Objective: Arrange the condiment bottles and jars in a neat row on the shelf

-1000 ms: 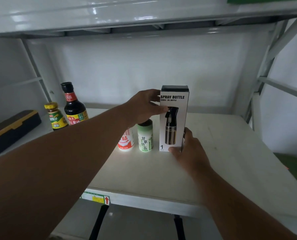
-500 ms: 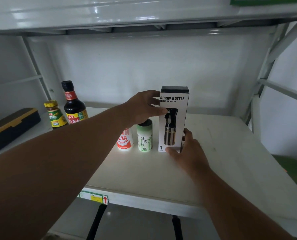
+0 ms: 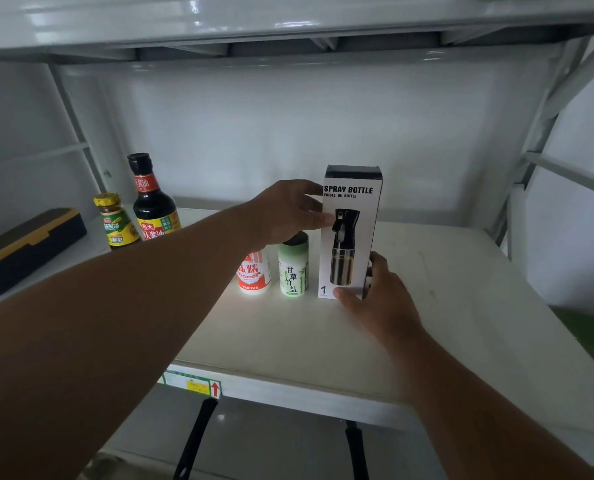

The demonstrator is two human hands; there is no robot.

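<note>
The white shelf (image 3: 444,306) spans the view under another shelf board, and both bare forearms reach in over its front edge. The left arm crosses from the lower left, its hand (image 3: 285,213) raised above the two short jars with the thumb and fingertips pressed against the upper left side of the spray bottle box (image 3: 352,233). The right arm comes in from the lower right; the right hand (image 3: 378,296) is cupped around the box's lower right corner, thumb on the front face and fingers on the side, so both hands grip the box. It stands upright on the shelf, just beside the green-labelled salt jar (image 3: 292,268), which stands close to the red-and-white seasoning jar (image 3: 254,271). Further left, near the back, are the dark soy sauce bottle (image 3: 151,202) and the small yellow-capped jar (image 3: 115,220), touching or nearly so, with a dark case (image 3: 25,244) beyond them. Compared with half a second ago, hands and box are in almost the same place; the grip is unchanged.
</note>
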